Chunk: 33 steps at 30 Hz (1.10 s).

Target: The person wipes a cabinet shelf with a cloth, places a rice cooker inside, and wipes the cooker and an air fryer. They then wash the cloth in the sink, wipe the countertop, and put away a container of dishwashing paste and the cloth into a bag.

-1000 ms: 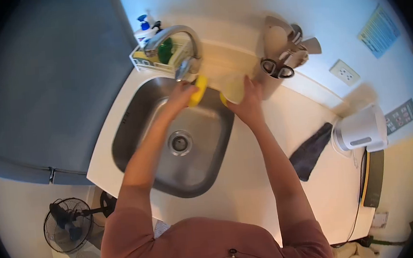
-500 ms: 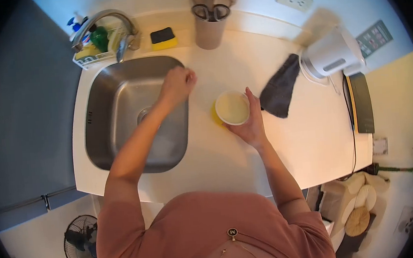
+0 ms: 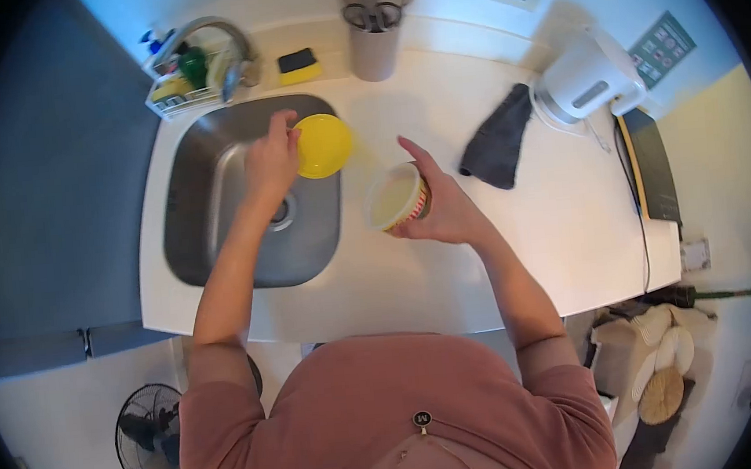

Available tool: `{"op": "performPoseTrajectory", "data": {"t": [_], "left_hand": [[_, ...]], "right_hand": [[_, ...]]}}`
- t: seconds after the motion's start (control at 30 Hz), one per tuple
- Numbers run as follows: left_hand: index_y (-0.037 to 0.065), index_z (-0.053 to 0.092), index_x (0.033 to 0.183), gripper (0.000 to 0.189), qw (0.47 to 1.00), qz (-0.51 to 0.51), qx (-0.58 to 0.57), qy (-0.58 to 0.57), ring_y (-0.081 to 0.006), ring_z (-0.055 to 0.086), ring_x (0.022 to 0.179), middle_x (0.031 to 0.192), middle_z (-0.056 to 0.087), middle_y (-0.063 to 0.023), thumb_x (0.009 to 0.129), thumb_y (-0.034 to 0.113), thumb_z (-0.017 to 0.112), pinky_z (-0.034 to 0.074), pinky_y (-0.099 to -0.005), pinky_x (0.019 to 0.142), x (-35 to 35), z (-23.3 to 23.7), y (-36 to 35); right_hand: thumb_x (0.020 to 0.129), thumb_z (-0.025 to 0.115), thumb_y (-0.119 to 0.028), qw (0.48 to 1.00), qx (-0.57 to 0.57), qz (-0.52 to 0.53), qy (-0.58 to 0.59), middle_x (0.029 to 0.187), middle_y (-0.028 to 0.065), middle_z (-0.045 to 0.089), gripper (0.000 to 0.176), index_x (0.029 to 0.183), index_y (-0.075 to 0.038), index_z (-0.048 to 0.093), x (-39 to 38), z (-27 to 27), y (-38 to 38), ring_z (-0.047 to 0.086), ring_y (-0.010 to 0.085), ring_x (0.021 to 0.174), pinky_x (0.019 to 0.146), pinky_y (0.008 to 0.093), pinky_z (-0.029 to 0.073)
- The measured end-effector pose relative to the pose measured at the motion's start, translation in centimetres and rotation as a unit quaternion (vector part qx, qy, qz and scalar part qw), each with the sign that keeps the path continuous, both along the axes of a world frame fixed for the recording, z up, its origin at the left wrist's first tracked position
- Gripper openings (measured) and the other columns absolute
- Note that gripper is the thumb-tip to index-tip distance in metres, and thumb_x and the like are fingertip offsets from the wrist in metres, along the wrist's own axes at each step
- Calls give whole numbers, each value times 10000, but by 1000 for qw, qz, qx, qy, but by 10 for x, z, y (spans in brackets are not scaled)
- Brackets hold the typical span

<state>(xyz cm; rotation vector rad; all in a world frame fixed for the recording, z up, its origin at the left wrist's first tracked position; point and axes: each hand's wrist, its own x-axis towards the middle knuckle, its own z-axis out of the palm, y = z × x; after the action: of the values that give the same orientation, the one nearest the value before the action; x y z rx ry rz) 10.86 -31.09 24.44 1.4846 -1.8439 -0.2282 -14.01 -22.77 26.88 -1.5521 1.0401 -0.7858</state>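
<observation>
My left hand [image 3: 269, 159] holds a round yellow lid [image 3: 323, 145] over the right rim of the steel sink [image 3: 207, 226]. To its right, my right hand [image 3: 444, 207] grips a pale plastic cup [image 3: 397, 198] with a red-patterned side, tilted with its open mouth toward the sink, just above the white counter [image 3: 449, 273]. The cup's inside looks pale; I cannot tell whether anything is in it.
A faucet [image 3: 210, 31] and a caddy of bottles [image 3: 178, 82] stand behind the sink. A yellow-and-black sponge [image 3: 299, 65], a utensil holder with scissors [image 3: 375, 36], a dark cloth [image 3: 497, 148], a white kettle [image 3: 588, 77] and a dark flat appliance [image 3: 653, 173] lie farther right.
My left hand, closed over the sink edge before, now holds up the yellow lid. My right hand has lifted and tilted the cup toward the sink.
</observation>
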Motion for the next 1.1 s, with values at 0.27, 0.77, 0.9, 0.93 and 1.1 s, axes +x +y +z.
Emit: {"op": "performPoseTrajectory", "data": {"t": [0.27,0.77,0.9,0.93,1.1], "left_hand": [[46,584,960,211,927,111,77,-351,-334,623,803,924,602,-137,752,48,552,515,-408,695,146,-21,12],[68,610,921,192,986,28,127,-105,-281,631,824,822,627,-181,744,37,541,437,-429,903,182,-99,-26],[77,598,950,216,869,-45,75,-486,-261,628,812,805,640,-169,740,43,563,341,-395,1018,142,-85,-12],[77,599,958,220,870,-49,68,-486,-265,627,817,815,641,-175,745,42,557,339,-391,1019,132,-57,-9],[74,609,982,216,952,-100,287,32,-296,615,875,932,642,-175,779,88,536,261,-460,1047,157,-71,-57]], "right_hand": [[672,629,-366,967,234,69,74,966,100,571,583,1124,-45,450,98,-32,-49,540,156,886,680,279,453],[605,740,-224,995,-21,-68,68,981,129,567,643,1130,-38,420,59,-26,15,559,240,912,763,315,466],[574,754,-169,965,-181,-82,171,1072,169,522,675,1139,-43,405,26,-55,53,530,286,1026,863,323,435],[570,756,-165,957,-210,-76,186,1098,179,508,684,1142,-43,402,21,-62,63,519,292,1054,886,325,424],[571,748,-176,980,-151,-95,92,1162,167,479,709,1168,-50,386,3,-53,73,489,282,1092,914,358,414]]}}
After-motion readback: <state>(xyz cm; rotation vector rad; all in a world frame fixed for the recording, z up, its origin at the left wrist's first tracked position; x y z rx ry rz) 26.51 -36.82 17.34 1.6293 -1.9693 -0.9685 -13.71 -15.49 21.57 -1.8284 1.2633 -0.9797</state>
